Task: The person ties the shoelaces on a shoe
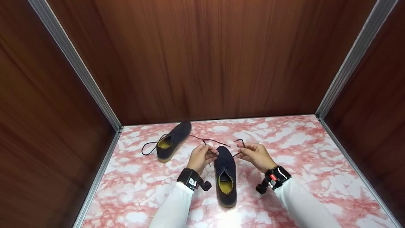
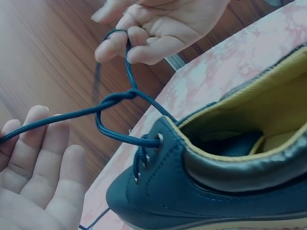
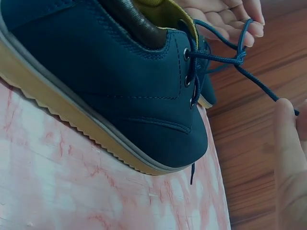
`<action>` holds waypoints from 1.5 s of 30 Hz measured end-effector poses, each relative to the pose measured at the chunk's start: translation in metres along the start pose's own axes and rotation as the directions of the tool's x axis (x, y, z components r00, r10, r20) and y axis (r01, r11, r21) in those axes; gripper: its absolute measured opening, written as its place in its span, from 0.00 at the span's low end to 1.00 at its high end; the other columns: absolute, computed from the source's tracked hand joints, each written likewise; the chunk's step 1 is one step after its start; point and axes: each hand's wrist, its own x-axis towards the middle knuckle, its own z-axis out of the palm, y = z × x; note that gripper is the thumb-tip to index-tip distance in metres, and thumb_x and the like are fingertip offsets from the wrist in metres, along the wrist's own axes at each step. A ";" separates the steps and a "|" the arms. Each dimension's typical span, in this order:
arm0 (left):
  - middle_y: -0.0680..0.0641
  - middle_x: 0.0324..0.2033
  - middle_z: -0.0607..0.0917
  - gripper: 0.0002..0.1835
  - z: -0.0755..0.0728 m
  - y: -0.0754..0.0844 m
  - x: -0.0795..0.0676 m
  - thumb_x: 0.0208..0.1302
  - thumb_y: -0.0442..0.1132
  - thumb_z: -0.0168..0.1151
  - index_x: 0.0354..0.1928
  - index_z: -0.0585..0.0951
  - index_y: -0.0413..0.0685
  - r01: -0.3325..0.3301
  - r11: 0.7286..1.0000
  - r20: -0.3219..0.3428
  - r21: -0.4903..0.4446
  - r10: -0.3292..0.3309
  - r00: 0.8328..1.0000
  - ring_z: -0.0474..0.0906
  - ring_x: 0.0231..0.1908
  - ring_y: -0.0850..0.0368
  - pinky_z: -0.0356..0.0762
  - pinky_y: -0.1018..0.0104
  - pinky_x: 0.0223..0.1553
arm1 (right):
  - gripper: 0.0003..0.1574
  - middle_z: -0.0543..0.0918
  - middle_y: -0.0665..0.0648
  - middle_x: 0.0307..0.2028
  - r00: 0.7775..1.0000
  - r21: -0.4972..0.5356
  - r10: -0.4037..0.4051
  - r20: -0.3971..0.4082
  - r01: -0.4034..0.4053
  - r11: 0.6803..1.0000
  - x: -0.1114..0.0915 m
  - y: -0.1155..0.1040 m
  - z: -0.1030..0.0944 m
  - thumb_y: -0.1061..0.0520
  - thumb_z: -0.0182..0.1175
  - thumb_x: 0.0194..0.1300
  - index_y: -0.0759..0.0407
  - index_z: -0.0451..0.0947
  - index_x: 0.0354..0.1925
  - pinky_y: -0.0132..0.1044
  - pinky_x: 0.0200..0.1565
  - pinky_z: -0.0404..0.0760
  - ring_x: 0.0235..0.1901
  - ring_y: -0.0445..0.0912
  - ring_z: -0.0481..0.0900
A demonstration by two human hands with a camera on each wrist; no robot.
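Observation:
A dark blue lace-up shoe (image 1: 227, 164) with a yellow lining stands between my hands, toe pointing away. My left hand (image 1: 202, 155) pinches one end of its shoelace (image 2: 57, 117) on the left. Across from it, my right hand (image 1: 256, 155) pinches the other end between thumb and fingers, a tail sticking up past the fingertips. In the left wrist view, the two strands cross in a loose twist (image 2: 117, 97), raised above the eyelets. The right wrist view shows this same crossing beside the shoe's tongue, with both strands drawn outward.
A matching shoe (image 1: 181, 132) stands at the back left, its lace (image 1: 148, 148) looped out to the left and another end trailing right. Dark wood-look panels (image 1: 215, 63) enclose the red-and-white marbled surface (image 1: 284, 190) at the back and sides, with metal strips (image 1: 104, 107) at the corners.

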 end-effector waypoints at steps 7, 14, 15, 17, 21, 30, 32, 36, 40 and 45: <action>0.47 0.36 0.87 0.15 0.000 0.004 -0.001 0.85 0.40 0.42 0.40 0.76 0.46 0.011 0.999 0.052 -0.041 -0.009 0.999 0.88 0.41 0.54 0.87 0.59 0.51 | 0.14 0.92 0.53 0.38 0.995 -0.039 -0.004 -0.097 0.000 0.999 0.002 0.003 0.001 0.60 0.57 0.79 0.70 0.83 0.52 0.40 0.52 0.89 0.38 0.40 0.89; 0.48 0.34 0.87 0.15 0.000 0.004 -0.002 0.85 0.39 0.39 0.40 0.76 0.46 0.052 0.996 0.095 -0.069 -0.045 0.994 0.89 0.40 0.54 0.87 0.58 0.51 | 0.18 0.89 0.54 0.32 0.997 0.113 0.048 -0.059 -0.041 0.993 0.001 0.004 0.004 0.53 0.42 0.86 0.59 0.75 0.42 0.47 0.56 0.88 0.40 0.47 0.90; 0.49 0.33 0.86 0.16 0.000 0.004 -0.002 0.85 0.39 0.39 0.40 0.75 0.45 0.055 0.996 0.096 -0.073 -0.048 0.994 0.89 0.40 0.54 0.87 0.59 0.51 | 0.19 0.87 0.54 0.29 0.997 0.128 0.052 -0.054 -0.045 0.991 0.001 0.005 0.005 0.51 0.41 0.86 0.58 0.74 0.42 0.49 0.55 0.88 0.38 0.47 0.90; 0.49 0.31 0.85 0.16 -0.001 0.004 -0.002 0.85 0.39 0.38 0.40 0.75 0.45 0.064 0.995 0.094 -0.077 -0.057 0.994 0.89 0.39 0.55 0.87 0.59 0.50 | 0.19 0.81 0.52 0.25 0.997 0.152 0.052 -0.060 -0.042 0.987 0.001 0.006 0.007 0.49 0.41 0.86 0.57 0.73 0.41 0.49 0.53 0.89 0.33 0.47 0.87; 0.51 0.27 0.81 0.17 -0.004 0.002 -0.002 0.86 0.39 0.37 0.38 0.73 0.46 0.074 0.995 0.094 -0.063 -0.067 0.993 0.89 0.36 0.57 0.87 0.60 0.48 | 0.20 0.69 0.49 0.19 0.994 0.165 0.049 -0.094 -0.033 0.986 0.003 0.008 0.011 0.48 0.41 0.86 0.57 0.71 0.40 0.48 0.48 0.89 0.24 0.43 0.78; 0.53 0.23 0.77 0.17 -0.015 -0.004 -0.003 0.85 0.39 0.39 0.35 0.72 0.47 0.083 0.994 0.061 -0.074 -0.079 0.995 0.86 0.31 0.57 0.87 0.57 0.50 | 0.21 0.62 0.46 0.15 0.986 0.123 0.074 -0.150 -0.055 0.991 0.001 0.010 0.003 0.47 0.39 0.86 0.56 0.70 0.39 0.39 0.37 0.84 0.18 0.40 0.65; 0.53 0.22 0.75 0.16 -0.017 -0.005 -0.004 0.86 0.39 0.39 0.35 0.71 0.47 0.089 0.992 0.060 -0.089 -0.084 0.995 0.84 0.30 0.58 0.87 0.56 0.52 | 0.21 0.61 0.46 0.15 0.984 0.118 0.076 -0.164 -0.057 0.991 0.000 0.010 -0.001 0.47 0.39 0.86 0.58 0.70 0.40 0.37 0.34 0.81 0.17 0.40 0.64; 0.55 0.21 0.71 0.16 -0.022 -0.006 -0.005 0.86 0.39 0.38 0.35 0.70 0.47 0.097 0.989 0.069 -0.111 -0.089 0.994 0.78 0.27 0.62 0.87 0.56 0.54 | 0.22 0.60 0.45 0.13 0.977 0.090 0.087 -0.194 -0.070 0.993 -0.001 0.011 -0.006 0.46 0.40 0.86 0.60 0.69 0.41 0.34 0.28 0.76 0.15 0.40 0.62; 0.56 0.20 0.66 0.16 -0.026 -0.008 -0.006 0.86 0.39 0.38 0.35 0.70 0.48 0.099 0.988 0.071 -0.119 -0.091 0.993 0.69 0.23 0.64 0.87 0.59 0.51 | 0.22 0.58 0.44 0.13 0.975 0.052 0.090 -0.201 -0.082 0.995 -0.002 0.014 -0.010 0.46 0.41 0.86 0.61 0.69 0.41 0.33 0.26 0.73 0.14 0.39 0.58; 0.58 0.19 0.62 0.16 -0.029 -0.009 -0.007 0.86 0.40 0.40 0.34 0.70 0.48 0.103 0.990 0.056 -0.099 -0.097 0.994 0.62 0.21 0.66 0.87 0.62 0.46 | 0.22 0.56 0.45 0.13 0.974 0.011 0.097 -0.204 -0.097 0.995 -0.004 0.020 -0.014 0.48 0.41 0.86 0.62 0.69 0.40 0.34 0.25 0.71 0.14 0.40 0.57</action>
